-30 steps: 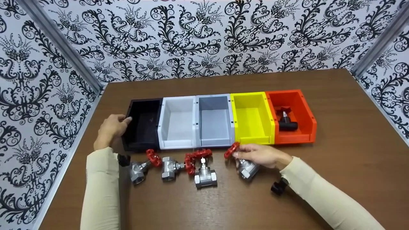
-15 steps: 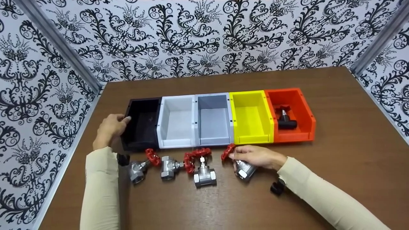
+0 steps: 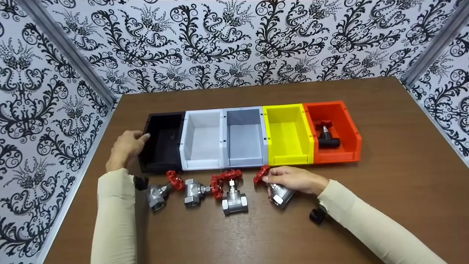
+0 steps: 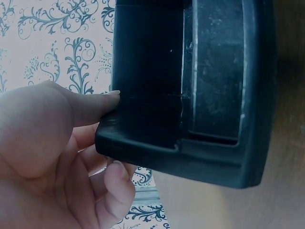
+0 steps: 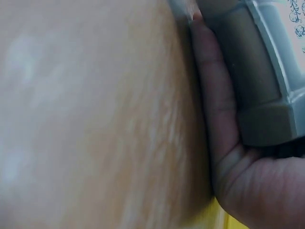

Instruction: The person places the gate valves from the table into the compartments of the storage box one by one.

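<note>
My left hand (image 3: 126, 146) grips the side wall of the black bin (image 3: 166, 134) at the left end of the row. In the left wrist view the thumb (image 4: 97, 106) lies over the rim while curled fingers stay outside. In front of the yellow bin (image 3: 289, 161), my right hand (image 3: 298, 179) holds a metal valve (image 3: 281, 196) with a red handwheel (image 3: 261, 174), tilted low over the table. The right wrist view shows its body (image 5: 267, 124) against a finger; the handwheel is out of that view.
Three more red-wheeled valves lie before the bins: a left one (image 3: 157, 198), a middle one (image 3: 192, 194) and a right one (image 3: 234, 203). White (image 3: 202, 165) and grey (image 3: 246, 162) bins adjoin. An orange bin (image 3: 350, 135) contains a black-bodied valve (image 3: 328, 142).
Over the last second my right hand has shifted slightly left with the valve. My left hand keeps its place on the black bin.
</note>
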Demonstrator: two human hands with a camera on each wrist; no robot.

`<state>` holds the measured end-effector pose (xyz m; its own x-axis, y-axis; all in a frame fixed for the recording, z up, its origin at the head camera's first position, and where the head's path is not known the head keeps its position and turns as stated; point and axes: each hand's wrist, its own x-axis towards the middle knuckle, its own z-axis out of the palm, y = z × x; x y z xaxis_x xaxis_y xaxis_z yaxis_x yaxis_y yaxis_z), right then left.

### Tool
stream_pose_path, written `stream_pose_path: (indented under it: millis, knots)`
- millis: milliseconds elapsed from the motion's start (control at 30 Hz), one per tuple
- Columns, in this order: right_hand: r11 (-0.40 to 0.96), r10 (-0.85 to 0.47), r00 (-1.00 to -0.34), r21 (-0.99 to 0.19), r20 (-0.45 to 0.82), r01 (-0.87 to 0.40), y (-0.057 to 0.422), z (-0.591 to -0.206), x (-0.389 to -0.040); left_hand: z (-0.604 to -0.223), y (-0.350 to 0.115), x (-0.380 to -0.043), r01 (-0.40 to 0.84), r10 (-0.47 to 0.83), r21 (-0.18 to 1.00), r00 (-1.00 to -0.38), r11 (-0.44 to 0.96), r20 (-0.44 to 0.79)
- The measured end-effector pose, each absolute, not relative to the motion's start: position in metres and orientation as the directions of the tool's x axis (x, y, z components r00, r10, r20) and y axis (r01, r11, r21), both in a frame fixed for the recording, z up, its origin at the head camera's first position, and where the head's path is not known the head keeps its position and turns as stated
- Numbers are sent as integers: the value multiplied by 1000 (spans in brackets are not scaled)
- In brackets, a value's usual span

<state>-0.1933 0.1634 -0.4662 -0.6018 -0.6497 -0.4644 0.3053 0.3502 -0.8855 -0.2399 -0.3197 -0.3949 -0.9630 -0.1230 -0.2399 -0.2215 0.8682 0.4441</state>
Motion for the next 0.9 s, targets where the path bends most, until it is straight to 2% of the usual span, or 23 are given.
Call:
stream_pose_path:
  millis: [633,900]
  knots:
    - [332,-673,-593,-897,-443,293,166,-461,-192,-393,-318,-241,-219,-134,448,-967,867,-215]
    - [314,-682,-592,-903,-430,294,163,-460,-188,-393,-319,-240,-224,-118,455,-961,862,-249]
